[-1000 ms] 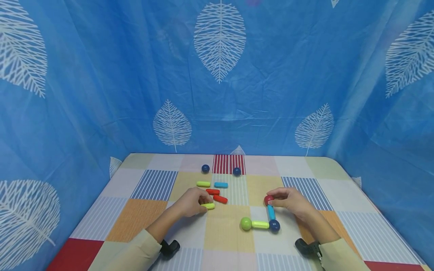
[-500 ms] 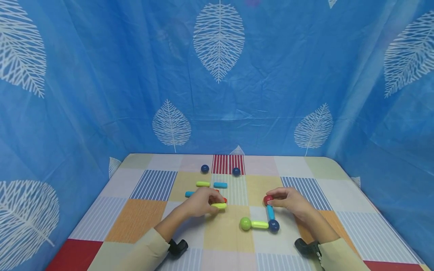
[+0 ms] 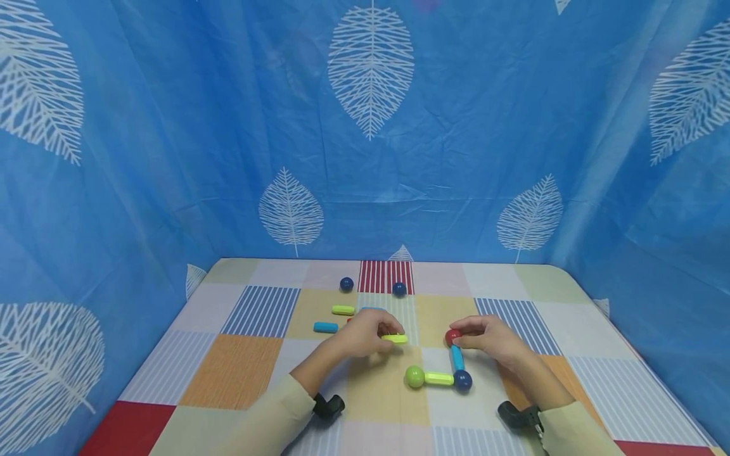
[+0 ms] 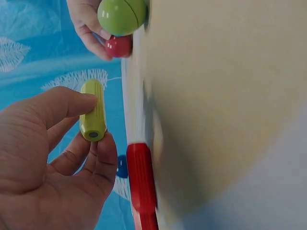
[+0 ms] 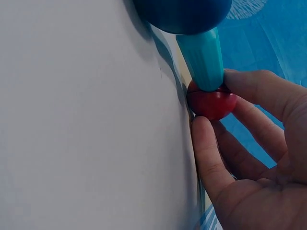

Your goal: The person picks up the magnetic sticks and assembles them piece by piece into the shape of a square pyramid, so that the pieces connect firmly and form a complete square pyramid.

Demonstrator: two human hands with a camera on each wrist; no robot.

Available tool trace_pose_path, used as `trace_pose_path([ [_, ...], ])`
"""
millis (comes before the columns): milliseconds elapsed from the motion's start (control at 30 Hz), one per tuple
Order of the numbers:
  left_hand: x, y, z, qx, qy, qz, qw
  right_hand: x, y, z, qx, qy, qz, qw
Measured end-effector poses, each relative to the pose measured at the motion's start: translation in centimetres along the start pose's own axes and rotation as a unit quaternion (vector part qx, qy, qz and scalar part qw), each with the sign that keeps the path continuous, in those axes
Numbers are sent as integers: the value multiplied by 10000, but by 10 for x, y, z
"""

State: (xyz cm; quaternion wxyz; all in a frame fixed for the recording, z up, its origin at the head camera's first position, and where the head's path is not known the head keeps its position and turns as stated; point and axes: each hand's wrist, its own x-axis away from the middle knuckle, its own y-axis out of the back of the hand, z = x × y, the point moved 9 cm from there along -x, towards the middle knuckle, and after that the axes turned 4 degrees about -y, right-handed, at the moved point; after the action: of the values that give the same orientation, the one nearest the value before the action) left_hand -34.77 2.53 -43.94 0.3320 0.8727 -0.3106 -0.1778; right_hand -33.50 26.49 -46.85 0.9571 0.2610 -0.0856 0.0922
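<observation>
My left hand [image 3: 367, 334] pinches a yellow-green rod [image 4: 94, 112] between thumb and fingers; a dark round spot shows on its end. My right hand [image 3: 493, 342] holds a red ball [image 5: 212, 103] by thumb and fingertips. That ball sits at the far end of a blue rod [image 3: 457, 358], whose near end meets a dark blue ball [image 3: 462, 380]. From there another yellow-green rod [image 3: 439, 379] runs left to a green ball [image 3: 414, 377], making an L on the table. The left hand is to the left of the red ball, apart from it.
Behind the left hand lie a blue rod [image 3: 326, 327], a yellow-green rod [image 3: 343, 310] and another, partly hidden blue rod. Red rods [image 4: 142, 177] are mostly hidden by that hand in the head view. Two dark blue balls [image 3: 346, 284] sit farther back. A blue leaf-print curtain surrounds the table.
My left hand has moved right with the yellow-green rod, uncovering a blue rod on the left and covering the red ones. My right hand stays at the red ball.
</observation>
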Motion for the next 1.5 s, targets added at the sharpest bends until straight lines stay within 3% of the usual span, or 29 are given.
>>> trace_pose_path([
  [233,-20,-12,-7,164,-6,9,9999,-1,2,1,187,-136,-80,9997],
  [433,-36,-23,-15,18,-72,48,10000,-2,3,2,204,-219,-46,9995],
  [900,-63,-37,-23,-90,191,239,9995,-3,4,6,17,-276,66,9996],
  [1500,-69,-45,-24,53,249,214,9994,-2,5,3,-96,-511,2,9986],
])
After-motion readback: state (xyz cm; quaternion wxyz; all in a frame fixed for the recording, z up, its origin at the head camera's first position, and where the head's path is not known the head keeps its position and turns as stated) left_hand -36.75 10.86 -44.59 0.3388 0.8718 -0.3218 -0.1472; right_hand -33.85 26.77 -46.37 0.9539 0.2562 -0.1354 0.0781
